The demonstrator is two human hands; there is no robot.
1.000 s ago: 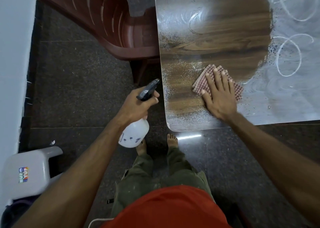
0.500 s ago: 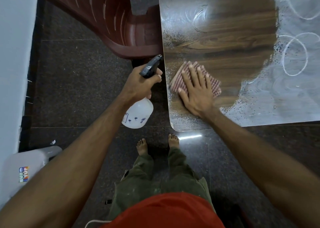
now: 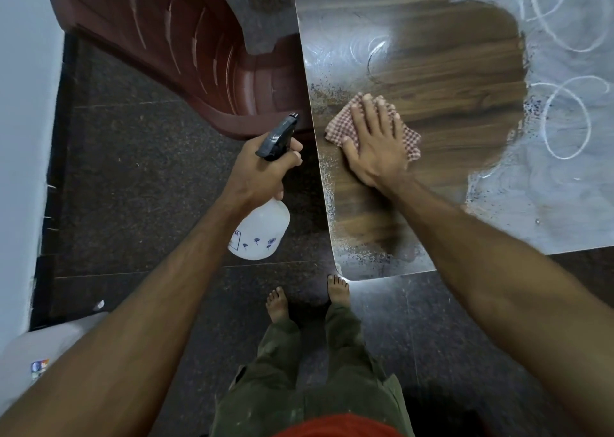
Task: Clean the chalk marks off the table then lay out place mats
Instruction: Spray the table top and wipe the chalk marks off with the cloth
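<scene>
Head view, looking down on the counter (image 3: 432,81) corner. The right hand (image 3: 375,141) lies flat, fingers straight and spread, pressing a checked cloth (image 3: 342,121) onto wiped wood near the left edge. The left hand (image 3: 262,167) curls round the neck of a spray bottle (image 3: 259,234), held off the counter above the floor (image 3: 133,187), nozzle aimed at the counter. Unwiped chalk marks (image 3: 564,117) lie to the right of and beyond the cloth, well apart from it; a fainter haze sits just beyond the fingertips. The right hand is nearer both. Compared with half a second earlier, cloth and hand sit slightly farther from the near edge; the bottle is much where it was.
</scene>
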